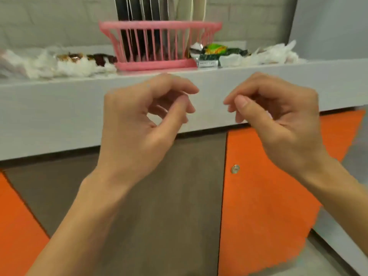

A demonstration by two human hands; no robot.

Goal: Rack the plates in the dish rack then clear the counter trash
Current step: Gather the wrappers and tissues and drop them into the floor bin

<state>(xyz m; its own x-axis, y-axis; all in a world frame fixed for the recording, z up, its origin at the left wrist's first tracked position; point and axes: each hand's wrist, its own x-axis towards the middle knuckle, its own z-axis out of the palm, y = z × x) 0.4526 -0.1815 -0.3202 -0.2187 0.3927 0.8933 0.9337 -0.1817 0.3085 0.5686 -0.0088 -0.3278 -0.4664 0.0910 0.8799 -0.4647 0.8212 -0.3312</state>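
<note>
Several dark plates stand upright in the pink dish rack at the middle of the grey tabletop. Crumpled trash lies left of the rack and wrappers right of it, above orange cabinet doors. The left hand and right hand hover before the front edge, each grip loosely curled and holding nothing.
</note>
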